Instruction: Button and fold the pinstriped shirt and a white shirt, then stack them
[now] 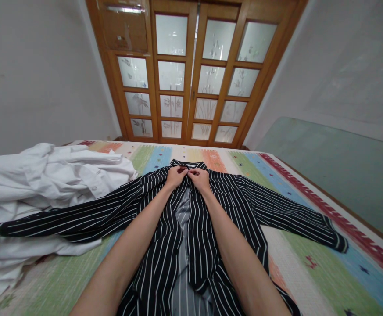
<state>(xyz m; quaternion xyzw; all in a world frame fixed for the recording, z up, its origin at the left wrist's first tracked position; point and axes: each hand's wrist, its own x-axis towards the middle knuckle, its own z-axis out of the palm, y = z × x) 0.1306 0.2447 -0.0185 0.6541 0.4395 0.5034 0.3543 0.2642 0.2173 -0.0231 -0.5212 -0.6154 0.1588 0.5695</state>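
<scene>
A black shirt with white stripes [224, 204] lies spread out before me, sleeves stretched to both sides and its front hanging apart below the collar. At the neck, just under the collar, my left hand [176, 176] pinches the left front edge. Close against it, my right hand [199, 179] grips the opposite front edge with thumb and fingers together. The fingertips of both hands nearly touch. Any button between them is too small to make out. Through the parted front shows the grey inner side of the shirt's back.
White crumpled clothes [56, 175] are heaped at the left, partly under the striped sleeve. Beneath everything lies a multicoloured patterned cover [309, 259]. A pale green panel [329, 162] stands along the right. Wooden glass-paned doors [187, 74] are at the far end, between walls.
</scene>
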